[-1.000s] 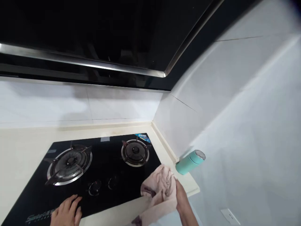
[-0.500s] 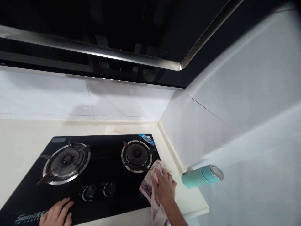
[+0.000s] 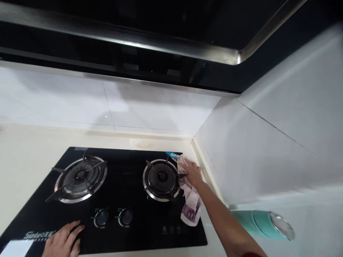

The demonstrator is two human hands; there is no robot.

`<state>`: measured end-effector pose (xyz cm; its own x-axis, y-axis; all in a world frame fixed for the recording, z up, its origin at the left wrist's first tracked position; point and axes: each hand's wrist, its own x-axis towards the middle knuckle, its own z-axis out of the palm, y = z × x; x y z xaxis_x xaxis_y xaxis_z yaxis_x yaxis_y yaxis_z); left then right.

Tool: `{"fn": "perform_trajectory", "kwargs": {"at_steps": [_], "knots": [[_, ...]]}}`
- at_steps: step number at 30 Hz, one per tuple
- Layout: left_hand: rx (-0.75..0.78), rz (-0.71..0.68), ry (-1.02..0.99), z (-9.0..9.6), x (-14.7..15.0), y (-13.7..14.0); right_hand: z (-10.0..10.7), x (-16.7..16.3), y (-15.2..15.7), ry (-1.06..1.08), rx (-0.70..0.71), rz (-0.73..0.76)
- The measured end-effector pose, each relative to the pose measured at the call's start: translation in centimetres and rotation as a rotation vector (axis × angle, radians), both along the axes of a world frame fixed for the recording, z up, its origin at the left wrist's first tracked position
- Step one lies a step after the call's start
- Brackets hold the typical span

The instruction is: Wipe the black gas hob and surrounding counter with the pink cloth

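While the right hand (image 3: 193,174) presses the pink cloth (image 3: 191,200) against the black hob (image 3: 150,232), its fingers bent over and holding the bunched part, the left hand (image 3: 63,241) rests at the hob's front edge, towards the left, fingers loosely spread and grasping nothing. The cloth lies beside the right burner (image 3: 162,176), between it and the right edge of the bench (image 3: 32,150), bunched end towards the back right corner, printed tail trailing frontwards. Wiping this side strip seems to be the step in hand. The next move probably calls for guiding the cloth past the pan support (image 3: 149,163) without snagging, and minding the turquoise flask (image 3: 264,223), partly behind the right forearm (image 3: 227,225).
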<state>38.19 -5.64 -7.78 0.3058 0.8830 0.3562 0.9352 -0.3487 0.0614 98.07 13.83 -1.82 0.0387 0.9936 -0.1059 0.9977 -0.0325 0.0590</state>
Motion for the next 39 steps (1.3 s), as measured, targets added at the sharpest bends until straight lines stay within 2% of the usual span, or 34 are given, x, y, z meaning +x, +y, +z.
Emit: {"fn": "perform_trajectory", "kwargs": {"at_steps": [3, 5, 11, 15, 19, 23, 27, 31, 34, 36, 39], "knots": [[-0.014, 0.020, 0.007, 0.6, 0.4, -0.1, -0.3, 0.4, 0.2, -0.005, -0.024, 0.031], [0.001, 0.021, 0.005, 1.0, 0.6, 0.0, -0.9, 0.4, -0.9, -0.015, -0.013, 0.013], [0.027, 0.011, 0.010, 1.9, 1.4, 0.2, -2.0, -1.6, -7.5, -0.064, 0.070, -0.136], [0.037, 0.009, 0.025, 2.2, 1.7, 0.4, -1.3, -3.6, -11.2, -0.083, 0.080, -0.194], [0.069, -0.019, 0.034, 2.4, 1.8, 0.6, -0.2, -5.9, -13.5, -0.065, 0.049, -0.207], [0.051, 0.000, 0.037, 2.6, 2.1, 0.8, 0.0, -8.9, -16.0, -0.007, 0.044, -0.196], [0.061, 0.006, 0.036, 2.9, 2.5, 1.0, -0.8, -11.9, -20.6, 0.063, 0.075, -0.147], [0.064, 0.001, 0.018, 3.0, 2.6, 1.2, -1.6, -12.2, -24.5, 0.120, 0.136, -0.095], [0.028, 0.013, 0.003, 3.0, 2.6, 1.3, -1.4, -9.7, -24.2, 0.092, 0.140, -0.257], [0.002, 0.021, 0.003, 3.0, 2.6, 1.3, -1.0, -7.6, -22.7, 0.081, 0.111, -0.391], [-0.025, 0.037, 0.006, 3.1, 2.6, 1.3, -0.5, -5.3, -20.1, 0.114, 0.068, -0.493]]}}
